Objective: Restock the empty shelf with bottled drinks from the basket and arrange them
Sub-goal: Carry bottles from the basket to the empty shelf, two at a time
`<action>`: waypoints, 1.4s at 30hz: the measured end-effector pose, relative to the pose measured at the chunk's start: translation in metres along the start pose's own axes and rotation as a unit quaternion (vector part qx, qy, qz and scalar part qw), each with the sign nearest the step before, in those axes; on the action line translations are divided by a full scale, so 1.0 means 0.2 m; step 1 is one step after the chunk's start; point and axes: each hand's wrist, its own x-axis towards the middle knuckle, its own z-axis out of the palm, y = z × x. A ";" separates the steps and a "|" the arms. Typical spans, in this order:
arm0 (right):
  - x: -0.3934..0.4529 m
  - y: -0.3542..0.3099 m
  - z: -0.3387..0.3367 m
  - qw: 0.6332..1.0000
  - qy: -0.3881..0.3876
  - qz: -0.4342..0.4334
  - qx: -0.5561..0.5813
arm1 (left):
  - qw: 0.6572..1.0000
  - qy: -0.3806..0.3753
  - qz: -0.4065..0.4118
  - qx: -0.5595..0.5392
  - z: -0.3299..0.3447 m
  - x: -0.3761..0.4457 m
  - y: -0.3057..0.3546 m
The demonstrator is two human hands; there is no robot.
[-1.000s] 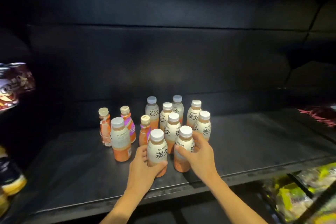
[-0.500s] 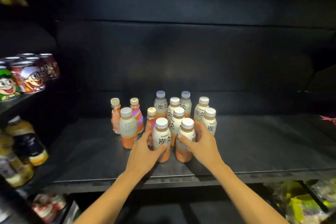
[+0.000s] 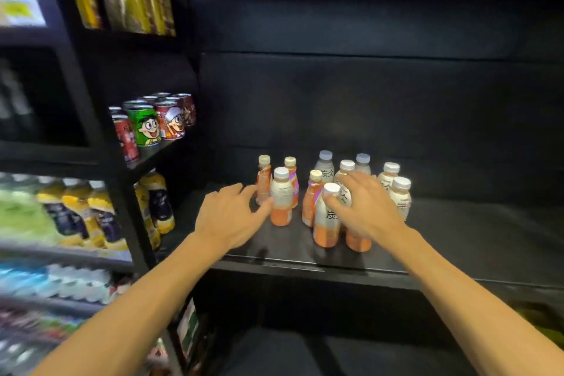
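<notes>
From the head camera, you are looking down at a black shelf (image 3: pixel 457 241) with a cluster of bottled drinks (image 3: pixel 332 192) standing upright near its front middle. Most have white caps, pale labels and orange contents.

Your left hand (image 3: pixel 227 215) reaches in from the lower left, palm down, fingers relaxed and spread. It grasps nothing. Its fingertips lie just beside a white-capped bottle (image 3: pixel 280 200) at the left of the cluster, and the thumb tip is touching or almost touching that bottle's side; you cannot tell which. Behind that bottle stand two slimmer orange bottles (image 3: pixel 264 178) with cream caps.

Your right hand (image 3: pixel 366 207) comes in from the lower right and lies over the front of the cluster. Its fingers are loosely curved across two front bottles, and the thumb presses the neck of the front bottle (image 3: pixel 326 220), just below its white cap. Whether the fingers close fully around a bottle is hidden by the hand itself. More bottles stand behind and to the right of this hand, close together.

To the left, a neighbouring black rack holds cartoon-printed cans (image 3: pixel 152 125) on one level and dark bottles with yellow caps (image 3: pixel 155 201) on the level beneath. Farther left, the shelves of goods are blurred.
</notes>
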 end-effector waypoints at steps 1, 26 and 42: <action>-0.02 -0.10 0.01 1.000 -0.001 -0.014 -0.001 | 1.000 -0.005 -0.012 0.007 -0.04 -0.05 -0.07; -0.39 -2.34 0.52 0.893 -0.155 -0.416 0.071 | 0.922 -0.018 -0.366 0.124 -0.81 -1.55 -1.68; -0.19 -3.19 1.17 0.793 -0.228 -0.556 0.101 | 0.820 -0.022 -0.537 0.196 -0.88 -1.68 -2.30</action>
